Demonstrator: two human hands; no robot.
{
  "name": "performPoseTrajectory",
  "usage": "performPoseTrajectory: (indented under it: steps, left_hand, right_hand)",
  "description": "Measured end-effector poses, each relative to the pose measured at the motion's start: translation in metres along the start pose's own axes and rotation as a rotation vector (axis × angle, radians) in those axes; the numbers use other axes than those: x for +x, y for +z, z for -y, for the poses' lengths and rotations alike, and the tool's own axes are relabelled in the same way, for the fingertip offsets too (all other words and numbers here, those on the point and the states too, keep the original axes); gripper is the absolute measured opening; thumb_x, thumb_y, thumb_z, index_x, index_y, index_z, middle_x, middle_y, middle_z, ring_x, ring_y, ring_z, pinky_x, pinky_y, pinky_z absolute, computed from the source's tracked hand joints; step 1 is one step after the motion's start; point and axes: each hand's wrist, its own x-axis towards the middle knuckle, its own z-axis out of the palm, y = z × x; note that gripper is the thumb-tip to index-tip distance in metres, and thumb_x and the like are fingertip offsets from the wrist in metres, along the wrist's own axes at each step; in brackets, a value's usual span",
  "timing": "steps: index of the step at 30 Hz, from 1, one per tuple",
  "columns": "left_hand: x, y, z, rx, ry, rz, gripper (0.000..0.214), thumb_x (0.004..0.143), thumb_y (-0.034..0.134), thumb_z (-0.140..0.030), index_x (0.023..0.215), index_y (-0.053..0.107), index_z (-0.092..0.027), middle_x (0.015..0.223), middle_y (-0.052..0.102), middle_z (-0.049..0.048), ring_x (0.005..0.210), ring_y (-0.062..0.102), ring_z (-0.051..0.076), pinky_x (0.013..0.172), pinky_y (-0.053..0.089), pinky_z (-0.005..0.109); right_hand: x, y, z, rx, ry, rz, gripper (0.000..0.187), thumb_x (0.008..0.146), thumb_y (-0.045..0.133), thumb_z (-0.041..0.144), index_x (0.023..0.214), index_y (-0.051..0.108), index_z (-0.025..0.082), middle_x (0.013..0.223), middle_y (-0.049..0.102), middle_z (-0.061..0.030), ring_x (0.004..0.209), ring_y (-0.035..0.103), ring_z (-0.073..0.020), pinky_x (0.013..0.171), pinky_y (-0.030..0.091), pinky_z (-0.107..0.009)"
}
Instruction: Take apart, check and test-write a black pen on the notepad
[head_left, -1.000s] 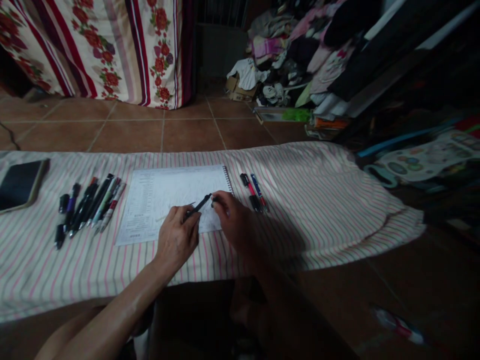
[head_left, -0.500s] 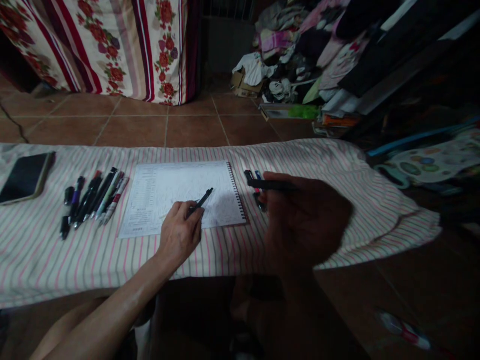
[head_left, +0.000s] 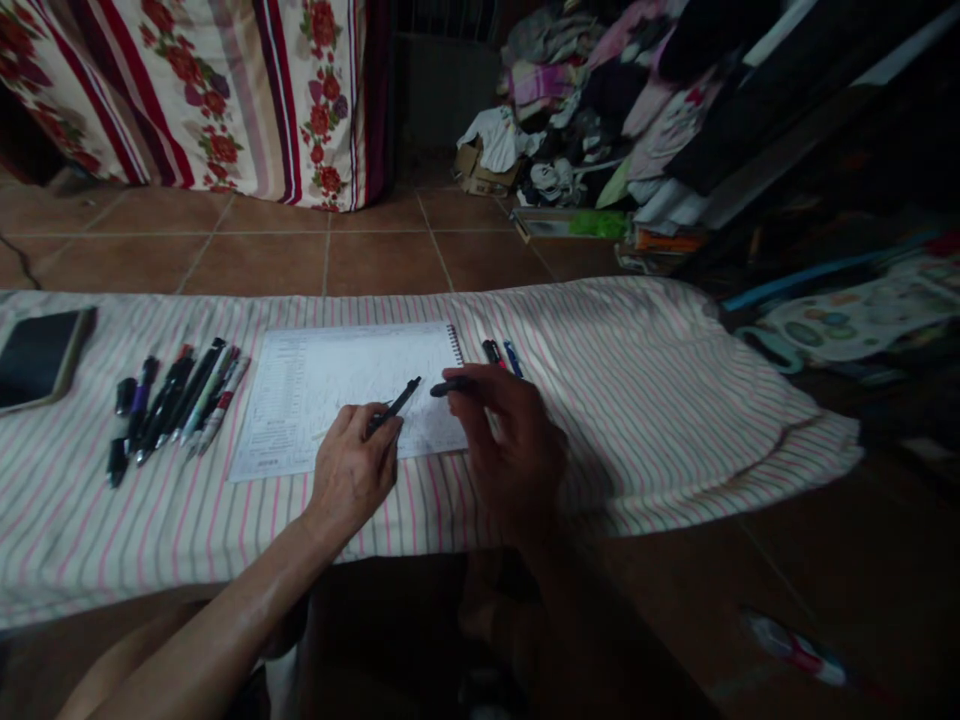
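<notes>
My left hand rests on the lower part of a spiral notebook, its fingers closed around a black pen that slants up to the right. Over the notebook's right side is my right hand, in shadow, pinching a second dark pen whose end points left toward the first. Most of that second pen is hidden by the fingers. Faint marks cover the notebook page. Just beyond my right hand, a few pens lie on the striped cloth, partly covered by it.
Several pens and markers lie in a row left of the notebook, with a phone farther left. A striped cloth covers the table. Behind are a floral curtain and heaped clothes; a bottle-like object lies on the floor.
My right hand has come left and away from me, bringing its pen over the notebook's right side near the other pen. My left hand stays on the page. The view has shifted slightly.
</notes>
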Motion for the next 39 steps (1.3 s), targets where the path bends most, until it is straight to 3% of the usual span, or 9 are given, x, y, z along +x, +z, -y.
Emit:
performPoseTrajectory:
  steps: [5, 8, 11, 18, 24, 39]
  left_hand:
    - [0.0, 0.001, 0.001, -0.003, -0.005, 0.003, 0.025, 0.084, 0.048, -0.016, 0.103, 0.064, -0.019, 0.106, 0.059, 0.0107, 0.087, 0.049, 0.023, 0.073, 0.049, 0.039]
    - [0.001, 0.0, 0.0, 0.004, 0.004, 0.015, 0.027, 0.083, 0.048, -0.015, 0.105, 0.064, -0.019, 0.108, 0.058, 0.0112, 0.088, 0.049, 0.023, 0.074, 0.05, 0.039]
    - [0.002, -0.002, -0.001, -0.005, 0.005, 0.005, 0.028, 0.083, 0.048, -0.015, 0.107, 0.063, -0.018, 0.108, 0.059, 0.0117, 0.088, 0.05, 0.023, 0.073, 0.05, 0.038]
    - [0.003, -0.006, -0.003, -0.055, -0.007, -0.105, 0.023, 0.085, 0.049, -0.019, 0.102, 0.064, -0.019, 0.102, 0.062, 0.0093, 0.088, 0.053, 0.022, 0.077, 0.046, 0.041]
    - [0.003, -0.007, -0.001, -0.081, -0.019, -0.147, 0.019, 0.084, 0.051, -0.019, 0.097, 0.064, -0.018, 0.098, 0.062, 0.009, 0.088, 0.052, 0.022, 0.075, 0.047, 0.039]
    - [-0.004, -0.017, 0.011, -0.063, -0.084, -0.127, 0.021, 0.084, 0.049, -0.018, 0.097, 0.065, -0.016, 0.094, 0.063, 0.0085, 0.086, 0.051, 0.022, 0.075, 0.048, 0.038]
  right_hand:
    - [0.0, 0.013, -0.003, 0.175, 0.286, 0.087, 0.022, 0.079, 0.06, 0.027, 0.099, 0.056, 0.022, 0.081, 0.069, -0.0007, 0.064, 0.064, -0.0128, 0.062, 0.053, -0.027]
    - [0.001, 0.019, -0.006, 0.274, 0.385, 0.024, 0.025, 0.072, 0.067, 0.028, 0.093, 0.056, 0.02, 0.07, 0.067, 0.0024, 0.056, 0.061, -0.0102, 0.056, 0.05, -0.024]
    - [0.002, 0.022, -0.009, 0.442, 0.602, -0.044, 0.026, 0.068, 0.07, 0.032, 0.084, 0.057, 0.018, 0.056, 0.061, 0.0058, 0.048, 0.055, -0.0072, 0.049, 0.046, -0.019]
    - [0.005, 0.029, -0.005, 0.854, 0.91, -0.064, 0.021, 0.061, 0.075, 0.027, 0.07, 0.062, 0.014, 0.063, 0.065, 0.0022, 0.053, 0.055, -0.0046, 0.052, 0.046, -0.016]
    - [0.003, 0.037, -0.009, 1.002, 0.972, 0.006, 0.018, 0.064, 0.073, 0.021, 0.075, 0.061, 0.015, 0.065, 0.062, 0.0046, 0.056, 0.057, -0.0029, 0.054, 0.047, -0.012]
    - [0.01, 0.032, -0.028, 0.927, 0.928, -0.155, 0.018, 0.065, 0.068, 0.012, 0.08, 0.06, 0.017, 0.07, 0.066, 0.0005, 0.058, 0.061, -0.0054, 0.052, 0.051, -0.012]
